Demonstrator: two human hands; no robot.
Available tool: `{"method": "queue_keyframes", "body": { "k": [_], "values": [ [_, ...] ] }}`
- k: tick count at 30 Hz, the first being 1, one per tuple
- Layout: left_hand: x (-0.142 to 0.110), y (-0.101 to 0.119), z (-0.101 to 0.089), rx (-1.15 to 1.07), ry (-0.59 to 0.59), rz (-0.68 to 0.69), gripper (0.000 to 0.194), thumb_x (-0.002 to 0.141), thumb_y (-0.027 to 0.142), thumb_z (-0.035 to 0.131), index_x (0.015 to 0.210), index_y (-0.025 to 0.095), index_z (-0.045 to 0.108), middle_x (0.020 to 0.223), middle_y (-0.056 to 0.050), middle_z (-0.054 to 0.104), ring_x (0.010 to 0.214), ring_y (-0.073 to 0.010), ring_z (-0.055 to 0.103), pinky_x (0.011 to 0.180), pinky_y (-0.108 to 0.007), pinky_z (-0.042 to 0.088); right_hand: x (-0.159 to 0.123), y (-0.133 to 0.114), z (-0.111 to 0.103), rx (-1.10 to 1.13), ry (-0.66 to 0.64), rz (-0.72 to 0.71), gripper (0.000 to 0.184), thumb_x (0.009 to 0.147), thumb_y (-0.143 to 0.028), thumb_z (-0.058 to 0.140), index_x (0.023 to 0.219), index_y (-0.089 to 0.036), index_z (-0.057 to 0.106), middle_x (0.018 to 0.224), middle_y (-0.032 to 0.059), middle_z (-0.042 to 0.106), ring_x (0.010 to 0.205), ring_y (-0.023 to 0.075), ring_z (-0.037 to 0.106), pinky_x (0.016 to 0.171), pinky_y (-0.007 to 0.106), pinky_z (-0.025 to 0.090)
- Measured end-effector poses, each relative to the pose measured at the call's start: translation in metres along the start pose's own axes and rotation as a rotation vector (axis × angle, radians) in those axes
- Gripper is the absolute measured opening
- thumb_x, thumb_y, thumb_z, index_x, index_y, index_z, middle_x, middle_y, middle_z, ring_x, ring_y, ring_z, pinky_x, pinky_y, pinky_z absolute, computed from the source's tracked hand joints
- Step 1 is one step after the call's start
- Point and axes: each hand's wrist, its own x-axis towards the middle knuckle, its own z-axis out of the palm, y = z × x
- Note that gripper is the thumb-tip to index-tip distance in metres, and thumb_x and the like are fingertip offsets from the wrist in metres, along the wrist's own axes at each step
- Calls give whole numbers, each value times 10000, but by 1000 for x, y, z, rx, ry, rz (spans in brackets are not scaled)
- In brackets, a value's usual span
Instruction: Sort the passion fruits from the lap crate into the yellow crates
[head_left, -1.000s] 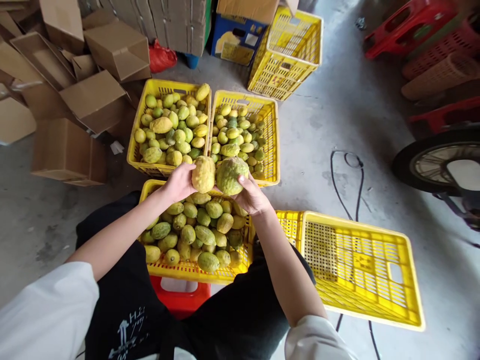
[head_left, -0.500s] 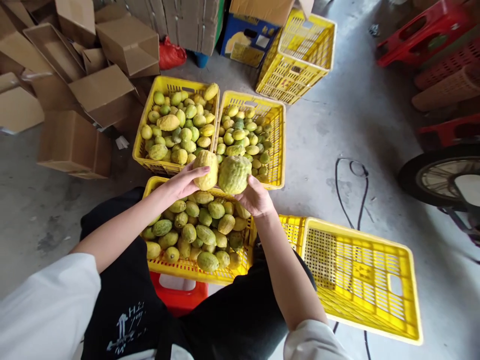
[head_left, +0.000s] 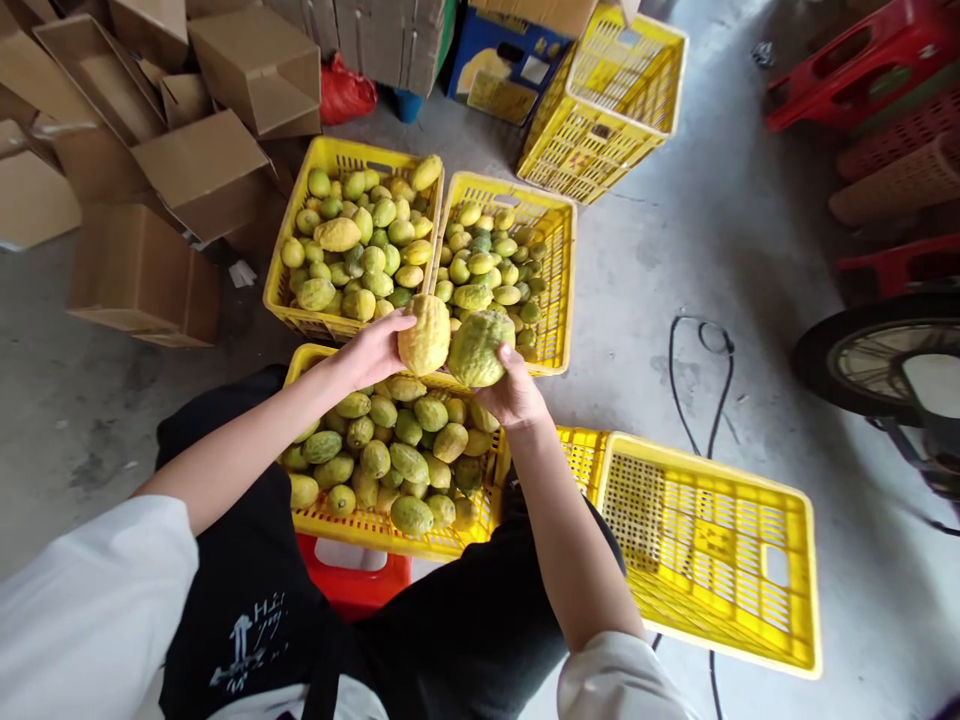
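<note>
I can read just an H in the white print (head_left: 241, 640) on the apron (head_left: 199, 610); the mark (head_left: 716, 540) on the right crate (head_left: 812, 580) and the label (head_left: 535, 69) near the right edge of the blue box (head_left: 487, 60) I can't decipher.

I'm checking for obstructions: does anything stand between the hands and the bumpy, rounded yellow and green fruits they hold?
Nothing visible does: the bare left hand directly holds the bumpy yellow fruit, and the bare right hand the bumpy green fruit.
</note>
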Motion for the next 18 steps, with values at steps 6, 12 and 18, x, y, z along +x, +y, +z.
{"method": "queue_keyframes", "body": {
  "k": [6,12,18],
  "values": [
    [0,-10,0,113,-11,-6,515,986,176,896,1491,167,795,1330,-154,894,1427,-371,829,1311,-556,655,-1,1,5,56,-41,11,644,912,-527,932,1500,-355,735,1426,56,896,1556,379,773,1239,596,721],
    [1,-11,0,46,94,51,421,1045,199,843,1459,150,786,1300,-133,910,1393,-317,850,1311,-487,655,-2,-2,6,66,-44,-55,592,921,-498,805,1489,-337,761,1446,64,889,1551,403,766,1215,646,721],
    [1,-10,5,2,77,35,421,1088,226,819,1501,185,757,1350,-119,905,1380,-316,859,1274,-499,683,-1,8,11,57,28,-165,600,897,-592,907,1433,-357,775,1399,46,901,1611,378,722,1245,581,718]
  ]
}}
